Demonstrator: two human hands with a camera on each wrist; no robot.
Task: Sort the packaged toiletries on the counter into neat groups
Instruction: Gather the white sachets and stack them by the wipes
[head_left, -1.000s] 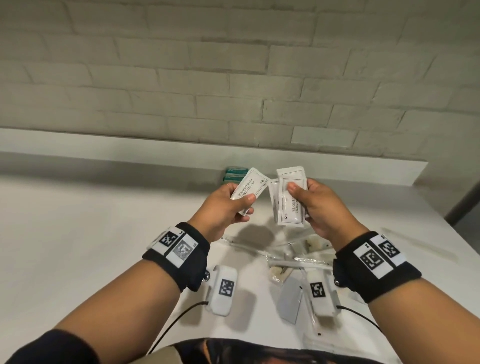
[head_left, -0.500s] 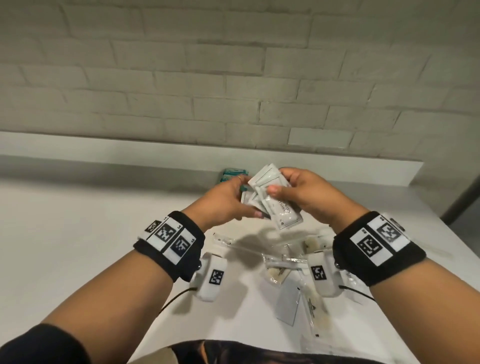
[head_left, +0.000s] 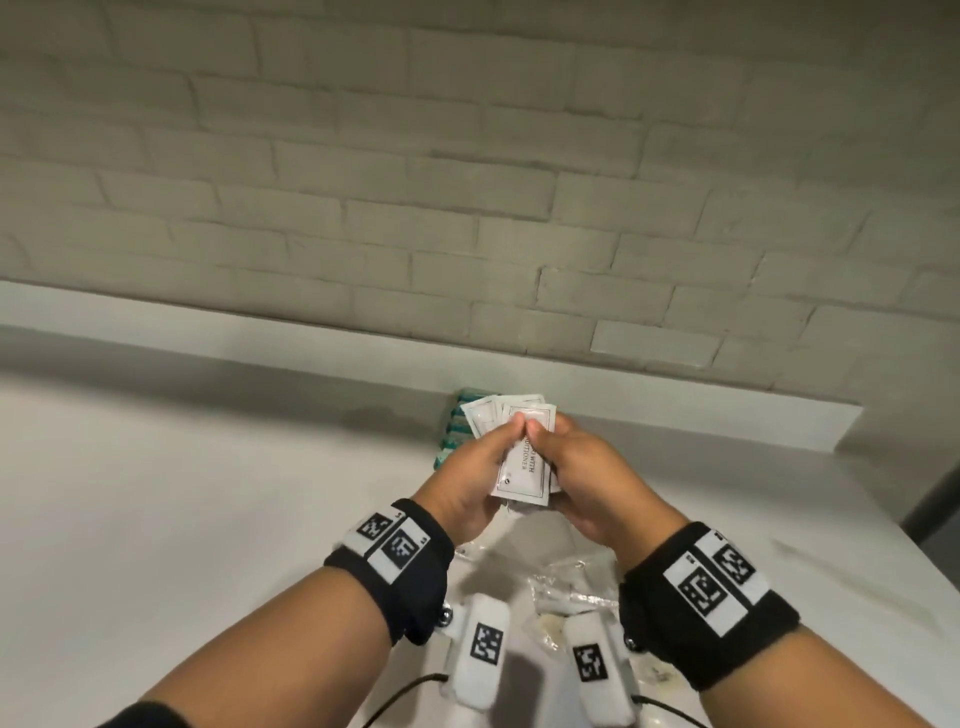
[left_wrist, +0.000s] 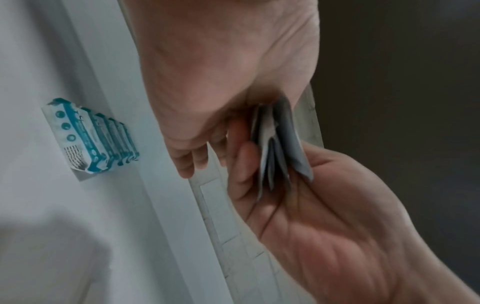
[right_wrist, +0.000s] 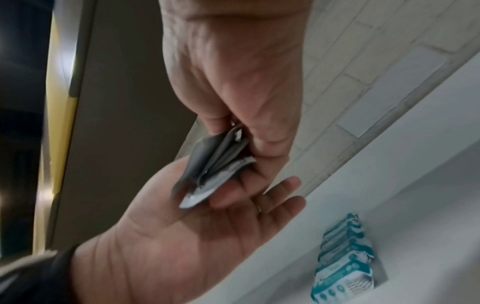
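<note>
Both hands meet above the worktop (head_left: 208, 519), the left hand (head_left: 467, 483) and right hand (head_left: 582, 478) each pinching one small stack of white sachets (head_left: 524, 457) between thumb and fingers (left_wrist: 241, 164). A row of teal packets (head_left: 457, 426) stands against the back ledge (its dotted print shows only from the wrist views). Clear-wrapped items (head_left: 566, 587) lie under the wrists.

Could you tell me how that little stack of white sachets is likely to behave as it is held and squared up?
The white sachets, held by the left hand and right hand, look thin and probably light. Their edges splay apart in the wrist views, so they seem floppy and may slide over one another.
</note>
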